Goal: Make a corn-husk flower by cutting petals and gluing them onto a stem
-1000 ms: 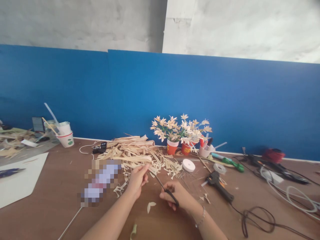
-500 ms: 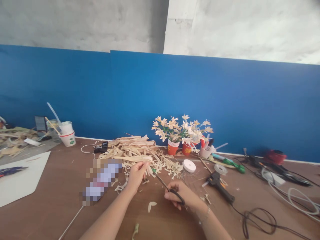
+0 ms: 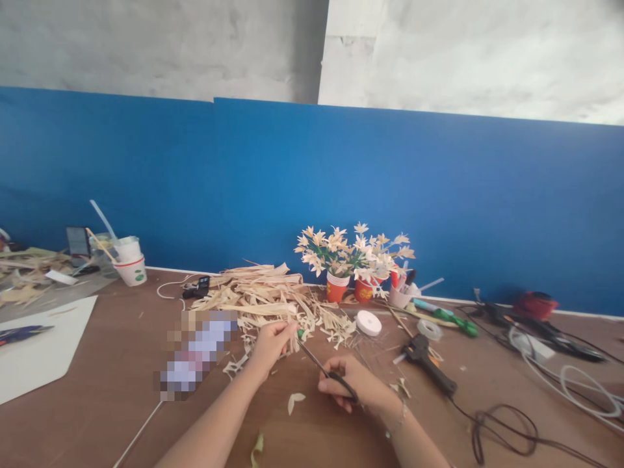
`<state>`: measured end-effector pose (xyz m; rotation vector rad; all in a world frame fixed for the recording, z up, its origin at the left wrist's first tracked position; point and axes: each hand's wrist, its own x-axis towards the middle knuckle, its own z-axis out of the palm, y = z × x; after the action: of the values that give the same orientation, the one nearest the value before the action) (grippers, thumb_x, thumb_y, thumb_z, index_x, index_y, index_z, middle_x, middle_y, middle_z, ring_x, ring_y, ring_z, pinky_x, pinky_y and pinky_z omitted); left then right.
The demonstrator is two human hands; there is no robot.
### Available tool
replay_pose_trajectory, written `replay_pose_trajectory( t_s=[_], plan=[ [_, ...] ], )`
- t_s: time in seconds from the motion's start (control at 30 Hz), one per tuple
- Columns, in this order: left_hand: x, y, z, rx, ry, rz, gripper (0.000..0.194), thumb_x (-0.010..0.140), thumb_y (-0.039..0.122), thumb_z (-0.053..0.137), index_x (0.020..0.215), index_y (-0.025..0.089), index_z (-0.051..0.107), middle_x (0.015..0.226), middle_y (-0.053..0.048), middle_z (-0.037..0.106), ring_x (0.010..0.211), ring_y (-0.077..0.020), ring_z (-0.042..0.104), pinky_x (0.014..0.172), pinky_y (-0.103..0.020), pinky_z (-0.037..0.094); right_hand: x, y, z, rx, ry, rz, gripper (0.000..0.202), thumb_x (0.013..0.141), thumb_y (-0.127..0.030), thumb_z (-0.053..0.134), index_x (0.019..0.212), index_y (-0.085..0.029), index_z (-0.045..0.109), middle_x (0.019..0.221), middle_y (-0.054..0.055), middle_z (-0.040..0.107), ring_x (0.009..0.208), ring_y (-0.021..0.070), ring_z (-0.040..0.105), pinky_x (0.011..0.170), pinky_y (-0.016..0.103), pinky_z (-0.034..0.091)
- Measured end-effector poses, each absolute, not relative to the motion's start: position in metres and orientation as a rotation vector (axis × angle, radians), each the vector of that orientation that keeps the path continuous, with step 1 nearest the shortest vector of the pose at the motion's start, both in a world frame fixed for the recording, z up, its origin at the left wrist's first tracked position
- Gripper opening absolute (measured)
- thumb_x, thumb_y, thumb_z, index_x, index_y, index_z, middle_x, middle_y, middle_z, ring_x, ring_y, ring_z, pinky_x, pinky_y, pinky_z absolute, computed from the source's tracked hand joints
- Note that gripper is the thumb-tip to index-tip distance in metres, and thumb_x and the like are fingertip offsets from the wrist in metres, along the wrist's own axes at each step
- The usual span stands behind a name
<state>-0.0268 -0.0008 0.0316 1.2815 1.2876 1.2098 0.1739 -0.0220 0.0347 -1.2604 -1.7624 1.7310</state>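
Note:
My right hand [image 3: 344, 383] grips dark-handled scissors [image 3: 314, 359], with the blades pointing up and left toward my other hand. Pinched between thumb and fingers of my left hand [image 3: 273, 344] is a pale strip of dried husk [image 3: 294, 339], its tip at the scissors' blades. Behind my left hand lies a heap of dried husk strips [image 3: 266, 286]. A small cut petal-shaped piece [image 3: 295, 402] rests on the brown table between my forearms. Another greenish scrap [image 3: 257, 448] lies closer to me.
Flowers made of pale petals [image 3: 341, 250] stand in red paper cups [image 3: 336, 288] at the back. A white ribbon roll [image 3: 368, 323], a tape roll [image 3: 429, 329] and a glue gun [image 3: 429, 366] with its cord lie rightward. Left are a phone-like blurred object [image 3: 197, 356], a white board [image 3: 43, 344] and a cup [image 3: 130, 270].
My left hand has shifted slightly and turned, and the strip it holds shows less. The greenish scrap near the front edge has moved a little left. The scissors stay almost in place.

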Motion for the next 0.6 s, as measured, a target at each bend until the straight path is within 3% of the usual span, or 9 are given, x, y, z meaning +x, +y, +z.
replay_pose_trajectory(
  t_s=[0.6],
  plan=[
    [-0.0258,0.0003,0.0276,1.281,1.212,1.146,0.038,0.070,0.050,0.059,0.057,0.014,0.060,0.037,0.006,0.040,0.038,-0.0074,0.034,0.044,-0.021,0.023,0.1724,-0.0238,0.0352,-1.286,-1.788,1.707,0.034,0.061,-0.044,0.071,0.070,-0.015,0.056,0.040,-0.009,0.047,0.032,0.0035,0.038,0.031,0.014,0.028]
  ],
)
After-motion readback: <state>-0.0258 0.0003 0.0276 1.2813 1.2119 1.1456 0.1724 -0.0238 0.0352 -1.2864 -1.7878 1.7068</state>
